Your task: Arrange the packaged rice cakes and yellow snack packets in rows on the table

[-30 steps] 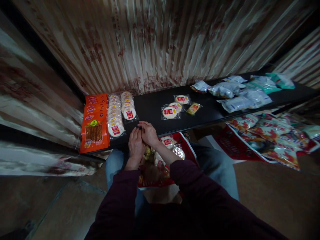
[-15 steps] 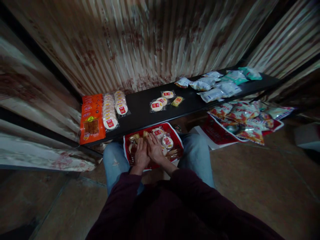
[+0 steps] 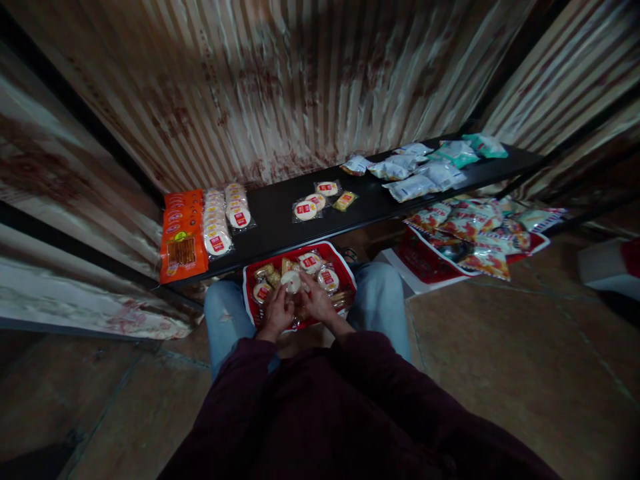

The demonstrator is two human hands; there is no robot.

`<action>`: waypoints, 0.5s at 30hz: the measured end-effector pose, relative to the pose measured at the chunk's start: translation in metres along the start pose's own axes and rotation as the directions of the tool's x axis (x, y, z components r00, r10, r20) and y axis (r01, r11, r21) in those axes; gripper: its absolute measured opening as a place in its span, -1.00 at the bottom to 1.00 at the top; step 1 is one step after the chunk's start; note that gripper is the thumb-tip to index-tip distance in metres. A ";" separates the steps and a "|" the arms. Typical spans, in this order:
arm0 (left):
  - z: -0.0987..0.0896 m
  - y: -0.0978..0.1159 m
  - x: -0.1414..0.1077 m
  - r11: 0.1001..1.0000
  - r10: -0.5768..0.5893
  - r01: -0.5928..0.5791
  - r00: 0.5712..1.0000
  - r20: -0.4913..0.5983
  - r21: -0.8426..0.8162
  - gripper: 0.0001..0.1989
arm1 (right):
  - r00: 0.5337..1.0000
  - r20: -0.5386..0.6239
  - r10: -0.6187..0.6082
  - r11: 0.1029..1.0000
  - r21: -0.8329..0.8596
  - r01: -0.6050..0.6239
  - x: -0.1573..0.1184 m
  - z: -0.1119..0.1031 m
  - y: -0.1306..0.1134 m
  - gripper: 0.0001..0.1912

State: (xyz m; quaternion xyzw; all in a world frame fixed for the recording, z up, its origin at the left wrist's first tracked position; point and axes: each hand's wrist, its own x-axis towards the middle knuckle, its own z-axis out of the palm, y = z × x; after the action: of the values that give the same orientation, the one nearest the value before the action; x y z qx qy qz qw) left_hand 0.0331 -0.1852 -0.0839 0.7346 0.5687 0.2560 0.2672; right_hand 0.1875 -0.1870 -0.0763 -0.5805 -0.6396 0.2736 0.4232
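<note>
Holding a white round cracker pack [image 3: 291, 283] between left hand [image 3: 278, 312] and right hand [image 3: 318, 300], over the middle of a red tray [image 3: 336, 252] with a pale rim. Left hand partly closed, fingers bent at the left and near edge of the pack; right hand also partly closed, fingers reaching to its right edge. Tightness of either grip impossible to tell in the dim light. Around the hands in the tray: golden packets [image 3: 267, 274] at the far left, one wrapped disc [image 3: 261, 291] just beside the left hand, two more wrapped discs beyond the right hand, and brown stick packs [image 3: 342, 299] at the right end. Tray set between two denim-clad knees [image 3: 230, 323], on the near side of a long black shelf [image 3: 273, 227]. On the shelf, from left to right: overlapping orange bags [image 3: 183, 243], two overlapping rows of round packs [image 3: 217, 223], then, apart from these, a loose cluster of three round packs with a small yellow packet [image 3: 345, 201] just to the right, and finally pale bags [image 3: 410, 187] and green bags [image 3: 485, 145]. Below, at right, a red container [image 3: 423, 257] heaped with printed bags [image 3: 470, 220]. Behind, a striped curtain [image 3: 280, 107].
</note>
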 end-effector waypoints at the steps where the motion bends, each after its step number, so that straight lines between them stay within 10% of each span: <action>1: -0.001 0.001 -0.001 1.000 -0.010 0.010 1.000 -0.016 -0.008 -0.42 | 1.000 -0.001 0.011 0.998 0.058 -0.011 -0.001 0.000 -0.001 -0.47; 8: 0.003 0.001 -0.003 0.998 -0.049 0.047 0.997 -0.053 -0.039 -0.38 | 0.957 0.104 0.270 0.769 0.575 -0.279 -0.005 -0.002 -0.011 -0.42; 15: 0.001 -0.002 0.000 0.983 -0.151 0.135 0.980 -0.128 -0.128 -0.59 | 0.939 0.228 0.259 0.538 0.773 -0.336 -0.008 0.000 -0.030 -0.42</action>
State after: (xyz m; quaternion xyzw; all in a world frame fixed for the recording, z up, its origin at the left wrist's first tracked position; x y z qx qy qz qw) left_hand 0.0324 -0.1853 -0.0865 0.6554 0.6209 0.3191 0.2884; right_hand 0.1724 -0.1996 -0.0531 -0.4151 -0.3569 0.6240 0.5576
